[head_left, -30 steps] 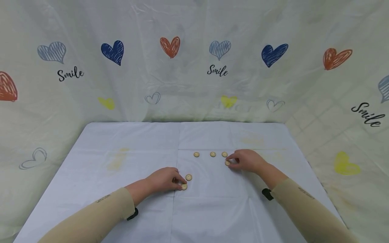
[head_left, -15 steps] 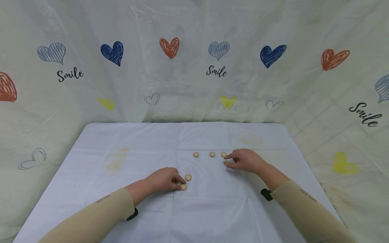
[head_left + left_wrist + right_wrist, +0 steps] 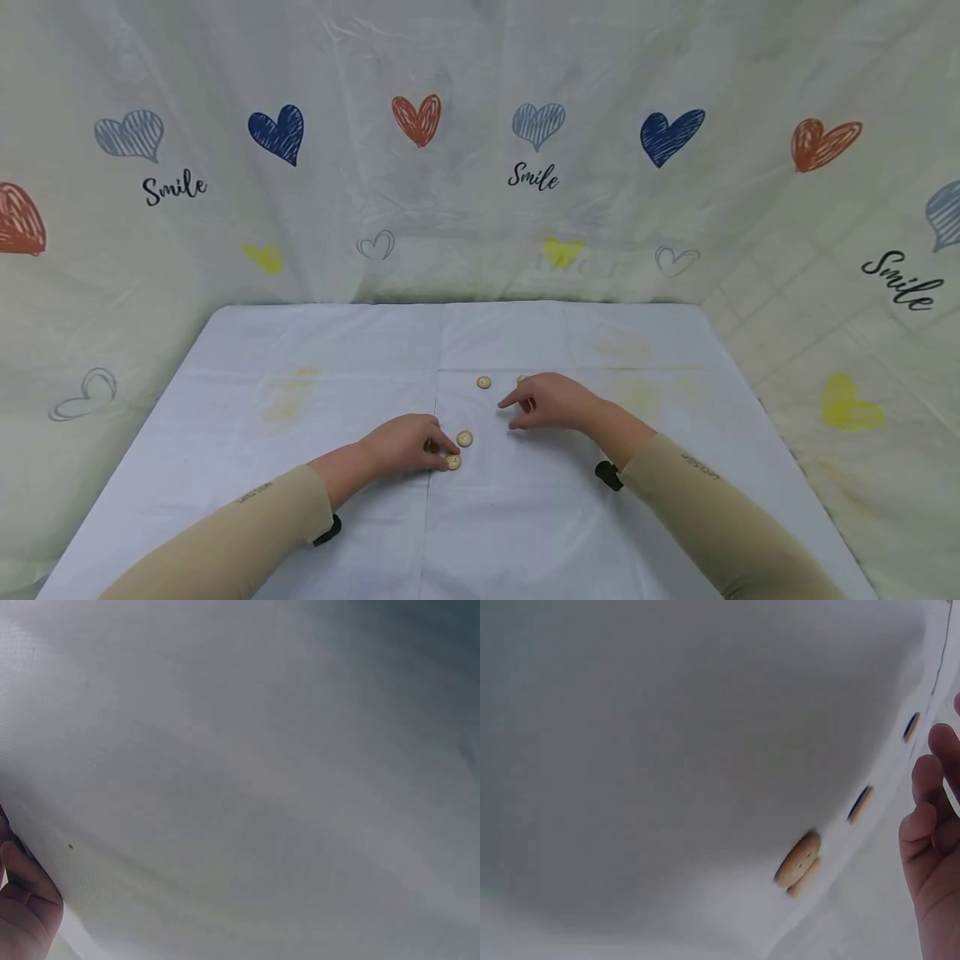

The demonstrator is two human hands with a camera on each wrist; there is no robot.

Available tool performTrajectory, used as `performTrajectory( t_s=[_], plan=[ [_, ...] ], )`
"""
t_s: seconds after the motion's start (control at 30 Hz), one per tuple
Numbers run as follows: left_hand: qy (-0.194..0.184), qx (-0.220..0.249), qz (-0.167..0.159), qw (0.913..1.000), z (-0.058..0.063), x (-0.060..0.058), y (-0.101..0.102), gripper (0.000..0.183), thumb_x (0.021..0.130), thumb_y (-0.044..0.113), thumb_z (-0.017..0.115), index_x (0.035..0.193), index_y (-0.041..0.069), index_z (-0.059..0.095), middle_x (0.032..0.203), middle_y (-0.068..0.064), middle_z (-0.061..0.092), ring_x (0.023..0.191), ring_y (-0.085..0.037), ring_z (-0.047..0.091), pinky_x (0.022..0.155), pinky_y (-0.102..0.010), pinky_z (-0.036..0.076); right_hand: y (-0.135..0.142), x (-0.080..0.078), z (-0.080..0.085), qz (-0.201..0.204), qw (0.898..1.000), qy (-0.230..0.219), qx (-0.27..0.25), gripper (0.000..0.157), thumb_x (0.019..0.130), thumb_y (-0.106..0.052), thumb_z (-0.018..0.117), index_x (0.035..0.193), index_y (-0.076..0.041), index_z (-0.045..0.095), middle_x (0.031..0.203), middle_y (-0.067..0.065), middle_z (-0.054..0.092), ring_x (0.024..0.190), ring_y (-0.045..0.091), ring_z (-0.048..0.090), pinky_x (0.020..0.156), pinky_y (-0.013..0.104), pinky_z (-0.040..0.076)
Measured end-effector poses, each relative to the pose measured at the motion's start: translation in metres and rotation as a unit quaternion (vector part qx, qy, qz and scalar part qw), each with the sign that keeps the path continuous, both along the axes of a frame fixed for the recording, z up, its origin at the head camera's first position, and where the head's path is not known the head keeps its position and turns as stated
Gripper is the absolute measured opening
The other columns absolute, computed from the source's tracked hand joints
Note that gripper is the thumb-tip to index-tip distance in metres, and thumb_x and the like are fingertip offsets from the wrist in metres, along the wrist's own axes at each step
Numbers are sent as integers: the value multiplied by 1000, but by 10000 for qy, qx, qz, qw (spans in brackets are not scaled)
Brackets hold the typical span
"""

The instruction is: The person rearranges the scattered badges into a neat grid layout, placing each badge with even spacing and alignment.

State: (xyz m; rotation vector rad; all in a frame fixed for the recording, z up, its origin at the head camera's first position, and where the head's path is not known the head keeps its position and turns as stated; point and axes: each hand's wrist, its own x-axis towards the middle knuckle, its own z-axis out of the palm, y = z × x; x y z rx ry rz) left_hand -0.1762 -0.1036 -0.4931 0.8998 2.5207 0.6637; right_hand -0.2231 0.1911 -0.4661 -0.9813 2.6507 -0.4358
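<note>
Near the middle of the white-covered table, my left hand [image 3: 408,442] pinches a round, light wooden button [image 3: 454,462] between thumb and index finger at its edge. A second wooden button [image 3: 465,438] lies just beyond those fingertips. My right hand [image 3: 551,402] is over the table, thumb and index finger apart with nothing between them. Past its fingers lies one button [image 3: 483,382], and another [image 3: 521,379] is partly covered by the hand. The right wrist view shows a button [image 3: 799,859] lying close against another; the hand hides this pair in the head view.
A white cloth [image 3: 337,350] with fold lines and faint yellow stains covers the table. Behind it and at the sides hangs a pale curtain [image 3: 465,192] printed with hearts and "Smile". Each wrist carries a dark strap piece, such as the right one [image 3: 608,475].
My right hand has let go of the button at the right end of the row and moved left, its fingers apart. The left hand and its button have stayed in place.
</note>
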Motion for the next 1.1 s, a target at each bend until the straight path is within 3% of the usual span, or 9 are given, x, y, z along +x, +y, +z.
performTrajectory(
  t_s=[0.23, 0.37, 0.83, 1.1],
  plan=[
    [-114, -39, -6, 9999, -2, -1, 0, 22, 85, 32, 79, 106, 30, 79, 79, 17, 55, 72, -1, 51, 67, -23, 44, -41, 0, -4, 528, 9984, -188, -28, 33, 86, -38, 77, 117, -28, 75, 70, -17, 56, 66, 3, 51, 64, 23, 43],
    [-45, 26, -70, 10000, -3, -2, 0, 22, 85, 32, 79, 107, 30, 79, 79, 17, 55, 71, -1, 51, 67, -23, 44, -55, 0, -5, 591, 9980, -204, 43, 33, 86, -40, 77, 117, -29, 75, 69, -17, 56, 66, 2, 51, 64, 23, 43],
    [80, 30, -157, 9998, 3, -2, -1, 22, 85, 31, 79, 107, 27, 80, 77, 17, 54, 69, -2, 50, 65, -23, 43, -69, -2, -14, 753, 9960, -418, 236, 28, 86, -35, 77, 114, -29, 76, 72, -19, 58, 67, 2, 51, 66, 22, 43],
    [132, 41, -186, 9997, 3, -1, -1, 21, 85, 31, 79, 106, 28, 80, 77, 17, 53, 69, -2, 49, 65, -22, 43, -70, 2, -12, 995, 9938, 111, 482, 27, 87, -37, 76, 113, -30, 77, 77, -18, 57, 68, 1, 49, 65, 21, 41]
  ],
)
